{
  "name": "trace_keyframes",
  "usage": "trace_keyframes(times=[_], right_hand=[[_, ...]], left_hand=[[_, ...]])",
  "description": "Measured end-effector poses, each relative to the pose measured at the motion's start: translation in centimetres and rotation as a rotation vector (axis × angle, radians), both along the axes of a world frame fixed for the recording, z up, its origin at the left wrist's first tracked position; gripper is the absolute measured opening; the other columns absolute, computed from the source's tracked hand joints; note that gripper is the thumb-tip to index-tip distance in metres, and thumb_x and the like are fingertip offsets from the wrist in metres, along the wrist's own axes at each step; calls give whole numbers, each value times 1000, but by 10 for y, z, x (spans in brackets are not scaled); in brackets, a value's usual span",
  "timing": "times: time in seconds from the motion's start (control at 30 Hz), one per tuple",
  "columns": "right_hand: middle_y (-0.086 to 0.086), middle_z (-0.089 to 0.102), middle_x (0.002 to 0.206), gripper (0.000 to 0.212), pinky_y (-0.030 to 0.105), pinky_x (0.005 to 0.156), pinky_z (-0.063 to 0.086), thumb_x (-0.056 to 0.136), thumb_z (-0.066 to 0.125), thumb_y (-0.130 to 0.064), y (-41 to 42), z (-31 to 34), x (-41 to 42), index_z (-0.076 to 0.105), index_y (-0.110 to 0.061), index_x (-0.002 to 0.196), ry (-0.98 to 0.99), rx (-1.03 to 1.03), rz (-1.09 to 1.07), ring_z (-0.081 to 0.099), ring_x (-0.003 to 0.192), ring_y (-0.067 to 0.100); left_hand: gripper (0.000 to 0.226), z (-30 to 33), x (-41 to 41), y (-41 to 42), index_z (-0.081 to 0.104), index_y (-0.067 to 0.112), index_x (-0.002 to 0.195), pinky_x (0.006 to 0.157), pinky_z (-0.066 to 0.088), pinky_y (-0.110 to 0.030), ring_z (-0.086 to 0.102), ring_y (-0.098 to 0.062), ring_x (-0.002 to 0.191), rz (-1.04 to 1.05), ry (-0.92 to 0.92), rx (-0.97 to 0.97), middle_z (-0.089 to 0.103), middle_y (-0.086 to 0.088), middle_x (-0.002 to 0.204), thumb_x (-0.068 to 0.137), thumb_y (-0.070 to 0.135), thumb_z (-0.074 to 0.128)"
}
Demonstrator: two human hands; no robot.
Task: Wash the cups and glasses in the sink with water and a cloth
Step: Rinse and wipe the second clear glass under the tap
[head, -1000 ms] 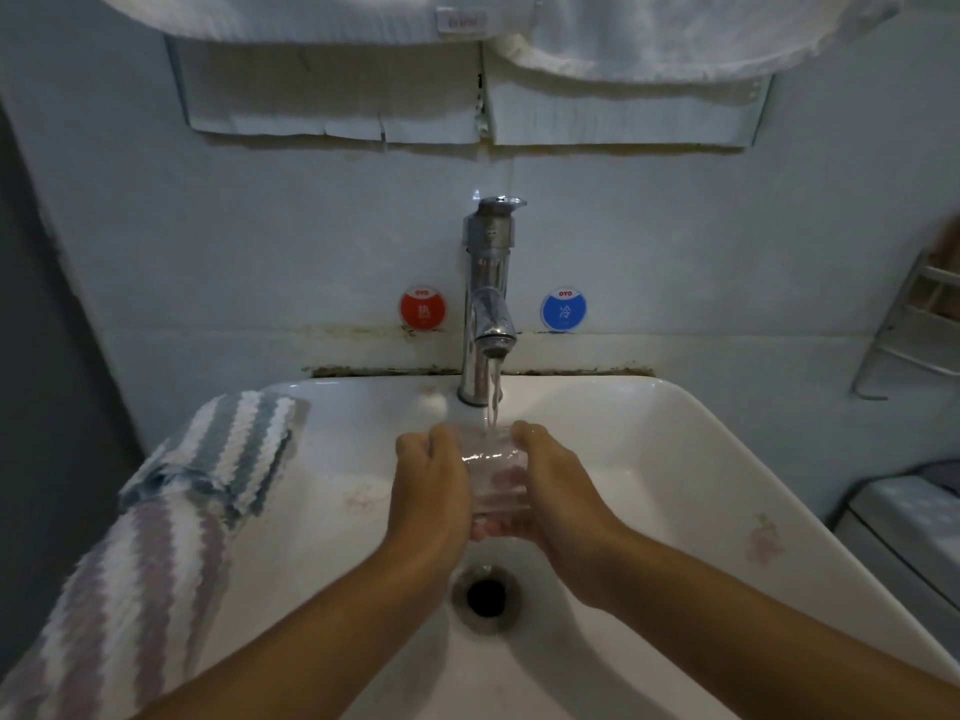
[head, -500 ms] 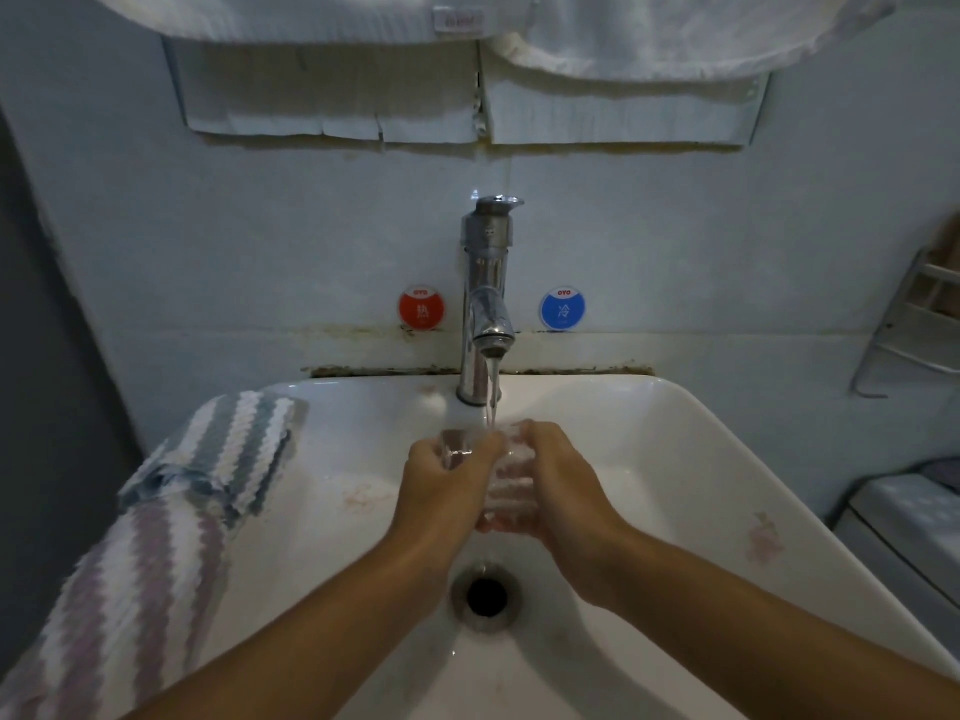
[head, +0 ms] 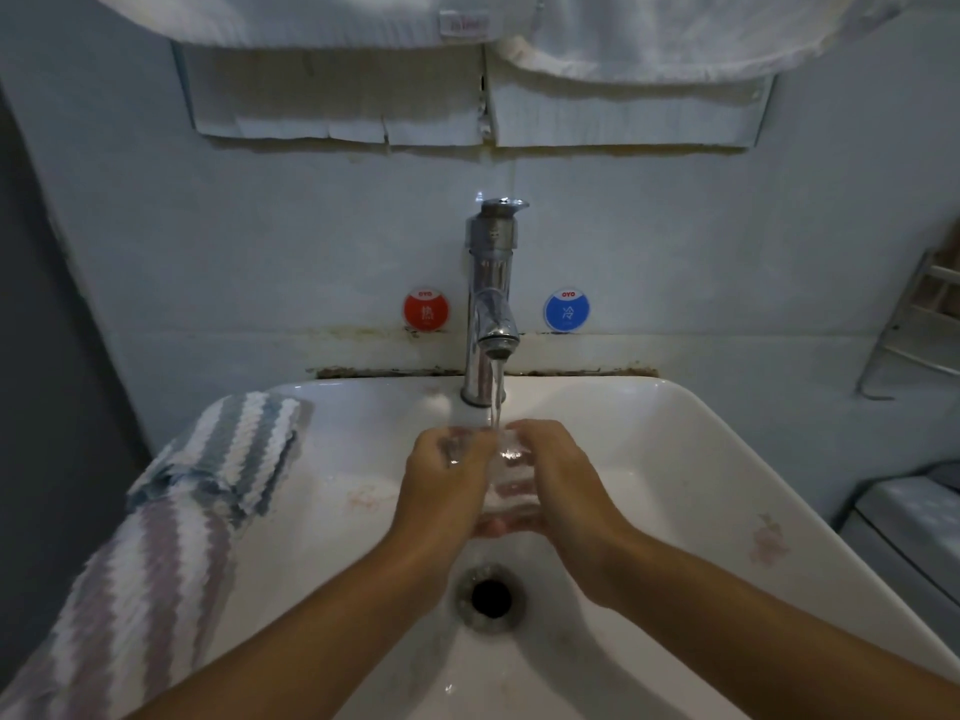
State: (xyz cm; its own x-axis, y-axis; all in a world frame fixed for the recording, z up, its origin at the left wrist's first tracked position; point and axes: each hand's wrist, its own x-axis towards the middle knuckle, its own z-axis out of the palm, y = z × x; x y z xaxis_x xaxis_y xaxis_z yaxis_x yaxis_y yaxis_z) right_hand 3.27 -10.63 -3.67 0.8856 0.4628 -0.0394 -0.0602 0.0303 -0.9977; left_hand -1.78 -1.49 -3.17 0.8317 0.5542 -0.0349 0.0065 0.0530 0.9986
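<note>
Nearest the camera, two bare forearms reach over the white sink (head: 649, 459), passing either side of the drain (head: 490, 596). Just beyond the drain, the left hand (head: 441, 485) and the right hand (head: 558, 478) curl round a clear glass (head: 506, 472) from opposite sides, holding it between them above the basin. Water falls from the tap (head: 491, 298) onto the glass. A striped cloth (head: 171, 511) lies draped over the sink's left rim, apart from both hands. On the wall behind, a red sticker (head: 426, 309) sits left of the tap and a blue sticker (head: 567, 309) right. White towels (head: 322, 18) hang above.
</note>
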Motion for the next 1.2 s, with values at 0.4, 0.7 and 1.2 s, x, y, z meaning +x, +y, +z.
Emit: trace_keyframes(times=[0.4,0.7,1.2], right_hand=[[11,64,109,36,37,75,61,104,30,-39,-3,0,7,57,-17,113,79,-116,-29,65,96,27],[2,63,109,40,27,62,53,90,56,-58,-7,5,3,55,-25,114,78,-168,45,65,94,20],[-4,68,101,40,25,63,56,85,67,-53,-5,9,-4,53,-28,114,44,-115,121,72,80,12]], left_hand=[[34,-3,0,-4,49,25,118,59,59,-26,67,-7,77,-71,18,88,62,4,102,91,37,65],[22,-4,-1,-1,53,23,112,62,59,-33,63,-7,79,-4,-17,145,61,6,100,104,37,37],[34,-5,4,4,53,18,112,69,58,-38,66,-24,88,62,70,87,64,-8,101,104,43,32]])
